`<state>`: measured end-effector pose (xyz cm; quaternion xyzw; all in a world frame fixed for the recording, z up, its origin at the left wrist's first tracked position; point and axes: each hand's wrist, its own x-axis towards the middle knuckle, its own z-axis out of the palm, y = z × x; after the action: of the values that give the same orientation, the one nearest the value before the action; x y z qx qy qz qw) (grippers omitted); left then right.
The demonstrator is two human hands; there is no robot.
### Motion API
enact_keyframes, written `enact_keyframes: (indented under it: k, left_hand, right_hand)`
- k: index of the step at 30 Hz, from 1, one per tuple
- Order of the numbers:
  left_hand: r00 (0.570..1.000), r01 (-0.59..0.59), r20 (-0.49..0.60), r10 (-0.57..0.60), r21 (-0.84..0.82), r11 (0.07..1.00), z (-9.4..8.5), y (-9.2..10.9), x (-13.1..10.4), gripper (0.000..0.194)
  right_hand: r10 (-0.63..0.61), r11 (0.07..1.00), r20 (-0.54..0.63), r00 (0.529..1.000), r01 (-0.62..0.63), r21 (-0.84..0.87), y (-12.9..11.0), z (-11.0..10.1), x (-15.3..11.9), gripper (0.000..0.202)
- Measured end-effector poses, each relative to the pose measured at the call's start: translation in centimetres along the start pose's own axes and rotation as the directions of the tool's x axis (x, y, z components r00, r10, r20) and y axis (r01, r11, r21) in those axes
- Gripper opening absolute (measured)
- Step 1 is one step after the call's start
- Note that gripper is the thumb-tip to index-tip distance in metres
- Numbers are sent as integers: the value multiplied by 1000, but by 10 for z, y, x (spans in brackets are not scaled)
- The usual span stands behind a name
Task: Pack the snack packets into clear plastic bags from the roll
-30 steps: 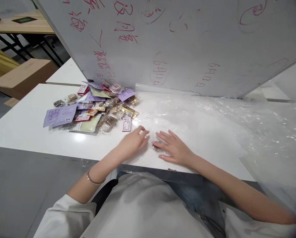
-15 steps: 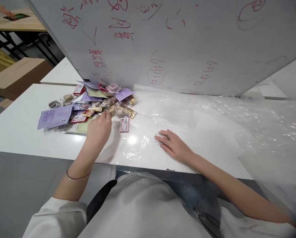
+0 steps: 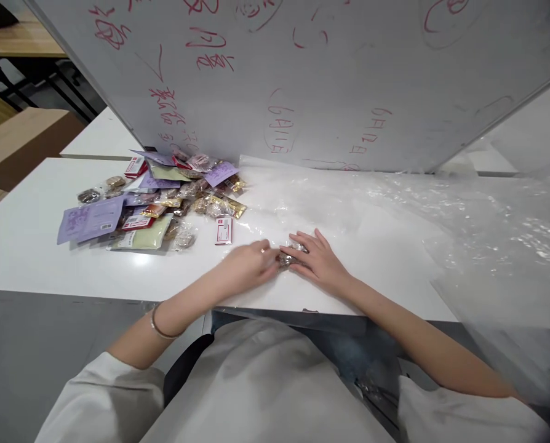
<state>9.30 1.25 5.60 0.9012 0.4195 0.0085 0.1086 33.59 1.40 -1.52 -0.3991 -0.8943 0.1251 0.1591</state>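
Note:
My left hand (image 3: 254,266) is closed at the edge of a small clear packet with brown contents (image 3: 285,259), in the middle of the table's near half. Against the other side of that packet lies my right hand (image 3: 321,261), its fingers spread over it and over some clear wrapping. What exactly the packet contains is too small to tell. Left of my hands lies a white and red small box (image 3: 224,231). Farther left spreads a pile of packets: purple pouches (image 3: 93,220), a pale green pouch (image 3: 146,237), gold sachets (image 3: 234,206) and clear-wrapped brown pieces (image 3: 183,237).
A whiteboard (image 3: 349,80) with red writing stands along the table's far edge. Crumpled clear plastic sheeting (image 3: 496,246) covers the right side of the white table (image 3: 21,246). A cardboard box (image 3: 23,144) stands beyond the left end.
My left hand has moved right from the pile to meet my right hand, and a brown-filled packet now shows between them. The right hand stays almost in place. The view has shifted slightly.

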Motion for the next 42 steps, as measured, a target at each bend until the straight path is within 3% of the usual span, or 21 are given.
enact_keyframes:
  k: [3,5,8,11,13,16,18,20,23,26,30,34,38,40,42]
  left_hand:
    - [934,339,-154,-321,110,934,-19,-51,0,35]
    - [884,463,-163,-439,173,869,-20,-87,5,39]
    - [876,480,-141,-461,156,863,-13,-128,13,50]
    - [902,422,-165,-398,151,894,-12,-143,14,46]
    - [910,385,-237,-340,181,905,-15,-136,12,44]
    - [882,296,-438,-174,228,928,-12,-101,11,49]
    - [865,87,-500,39,227,970,-1,-67,17,50]
    - [876,-199,-407,260,188,962,15,-34,28,40]
    - [876,-331,-312,369,169,928,39,-1,43,32]
    - [882,-345,-284,376,156,926,53,6,49,37]
    - [914,-307,-253,317,77,949,60,2,47,43]
    - [922,-310,-243,302,5,951,63,3,46,49]
    - [926,-310,-255,279,-89,946,56,4,46,50]
    - [946,-302,-171,274,-167,939,44,3,45,54]
    - [968,-249,-56,243,-251,936,28,2,43,58]
  right_hand:
    - [35,999,-8,999,-36,-16,-1,0,1,40]
    - [52,999,-25,998,-53,-13,-2,0,1,40]
    - [71,997,-40,997,-70,16,-3,-2,1,40]
    - [98,993,-52,994,-94,72,-3,-4,-1,39]
    - [113,989,-65,991,-107,101,-2,-4,-1,39]
    - [120,985,-87,989,-107,139,1,0,0,39]
    - [127,979,-97,987,-109,172,5,4,1,44]
    - [136,976,-102,985,-116,186,8,5,1,56]
    - [143,987,-157,977,-129,94,7,-4,-10,73]
    - [36,997,-159,987,-47,-64,-3,-23,-37,83]
    - [-173,977,103,979,184,-104,-20,-36,-79,100]
    - [-154,963,219,964,196,-188,-27,-28,-101,87]
    - [-164,978,131,978,178,-104,-22,-37,-98,52]
    - [-99,995,48,994,100,-6,-16,-48,-88,34]
    - [18,996,-15,1000,-17,85,-6,-59,-76,30]
